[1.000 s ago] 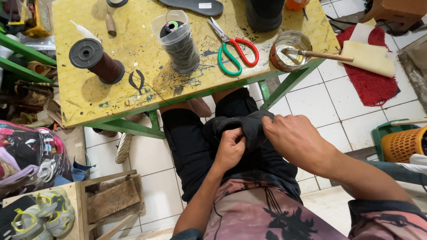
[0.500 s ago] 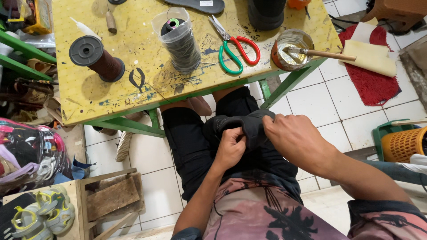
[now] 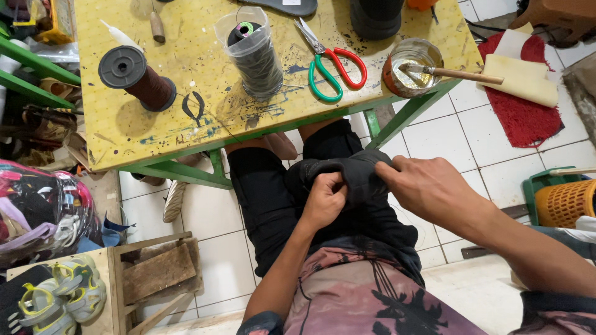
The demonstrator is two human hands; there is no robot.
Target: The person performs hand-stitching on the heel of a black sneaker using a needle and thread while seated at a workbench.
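Note:
I sit with a dark black shoe (image 3: 351, 177) resting on my lap. My left hand (image 3: 323, 201) pinches its near edge with curled fingers. My right hand (image 3: 431, 189) grips the shoe's right side from above. Both hands stay below the front edge of a yellow worktable (image 3: 186, 133) with green legs. On the table lie red-and-green scissors (image 3: 332, 65), a dark thread spool (image 3: 139, 77), a thread cone inside a clear cup (image 3: 251, 53), small black pliers (image 3: 194, 107) and a tin of glue with a brush (image 3: 413, 65).
A red mat (image 3: 524, 115) and cream foam piece (image 3: 521, 77) lie on the white tiles at right. An orange basket (image 3: 568, 201) stands at far right. A wooden stool (image 3: 155, 273), child's sandals (image 3: 59, 298) and a bag of shoes (image 3: 37, 211) crowd the left.
My hands stay on the shoe in my lap with only tiny finger shifts. Nothing on the table has moved.

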